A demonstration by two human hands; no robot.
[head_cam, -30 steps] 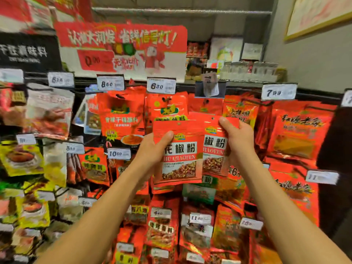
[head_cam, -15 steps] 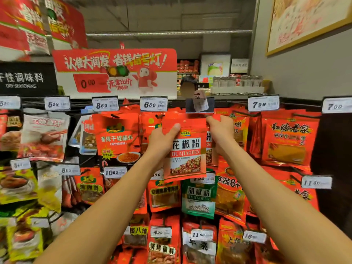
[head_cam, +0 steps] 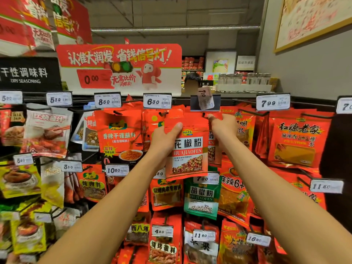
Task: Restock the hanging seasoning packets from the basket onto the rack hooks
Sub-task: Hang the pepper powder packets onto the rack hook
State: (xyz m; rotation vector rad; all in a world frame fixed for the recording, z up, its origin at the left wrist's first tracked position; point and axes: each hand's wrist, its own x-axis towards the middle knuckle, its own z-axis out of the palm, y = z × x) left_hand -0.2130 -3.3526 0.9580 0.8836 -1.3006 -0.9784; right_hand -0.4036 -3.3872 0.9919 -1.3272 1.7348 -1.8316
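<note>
Two bare forearms in view, no sleeves visible up to the frame edge. Left hand and right hand: no gloves, rings, watch or wristbands seen. Nails short, unpainted where visible. No other part of the person in view.

We've one head-worn view, facing forward and slightly upward, close in on the rack at arm's reach.
</note>
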